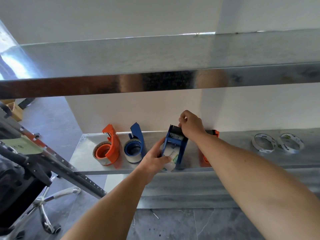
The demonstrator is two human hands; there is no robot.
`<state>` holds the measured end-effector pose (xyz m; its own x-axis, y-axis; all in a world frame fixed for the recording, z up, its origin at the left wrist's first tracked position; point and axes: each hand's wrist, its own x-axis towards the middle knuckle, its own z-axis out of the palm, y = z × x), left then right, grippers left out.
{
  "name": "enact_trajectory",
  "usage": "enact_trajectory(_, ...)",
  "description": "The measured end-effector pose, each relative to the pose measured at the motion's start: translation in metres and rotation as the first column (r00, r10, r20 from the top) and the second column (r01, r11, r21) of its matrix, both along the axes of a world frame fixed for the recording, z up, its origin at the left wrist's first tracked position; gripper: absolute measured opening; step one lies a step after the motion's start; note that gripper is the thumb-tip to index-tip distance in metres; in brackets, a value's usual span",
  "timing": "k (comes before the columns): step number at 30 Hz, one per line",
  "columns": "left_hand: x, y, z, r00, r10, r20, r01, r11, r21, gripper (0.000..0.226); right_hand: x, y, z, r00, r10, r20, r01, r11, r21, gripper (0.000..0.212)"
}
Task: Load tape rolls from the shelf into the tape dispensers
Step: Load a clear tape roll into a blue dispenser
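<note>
Between the left hand's grip [156, 157] steadying the blue tape dispenser [174, 146] and right hand's grip [189, 124] pinching at its cutter, the tape may tear or slip.

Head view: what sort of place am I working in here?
Probably a storeroom or office workspace: bare galvanised metal shelving against a white wall, a wheeled office chair on grey floor tiles, and tape dispensers with spare tape rolls.
</note>
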<state>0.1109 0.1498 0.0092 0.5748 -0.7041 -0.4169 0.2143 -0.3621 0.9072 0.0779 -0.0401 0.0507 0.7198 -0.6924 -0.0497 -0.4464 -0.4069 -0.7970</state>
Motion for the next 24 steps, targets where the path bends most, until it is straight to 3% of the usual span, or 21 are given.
enact_trajectory(3,0.001,0.002,-0.001,0.999,0.046,-0.024,-0.045,0.999,0.010,0.080,-0.002,0.001,0.004,0.999,0.041,-0.011,-0.040,0.997,0.068,0.018)
enact_trajectory(9,0.002,0.003,0.000,0.995,0.078,-0.065,-0.079,0.997,-0.022,0.077,-0.011,0.002,0.004,0.984,0.120,-0.133,-0.091,0.974,0.207,0.059)
enact_trajectory(14,0.001,0.005,0.001,0.994,0.071,-0.086,-0.075,0.997,-0.036,0.074,-0.013,-0.001,-0.002,0.987,0.126,-0.098,-0.097,0.961,0.261,0.034)
enact_trajectory(17,-0.001,0.006,0.004,0.995,0.064,-0.082,-0.068,0.996,-0.049,0.072,-0.014,-0.001,-0.001,0.994,0.060,-0.090,-0.024,0.931,0.363,0.033)
enact_trajectory(21,-0.001,0.008,0.004,0.995,0.057,-0.076,-0.060,0.998,-0.036,0.072,-0.014,0.001,0.002,0.990,0.078,-0.116,-0.032,0.934,0.356,0.038)
enact_trajectory(24,0.001,0.009,0.004,0.995,0.061,-0.073,-0.063,0.998,-0.022,0.073,-0.013,0.000,0.002,0.995,0.083,-0.050,-0.063,0.945,0.322,0.021)
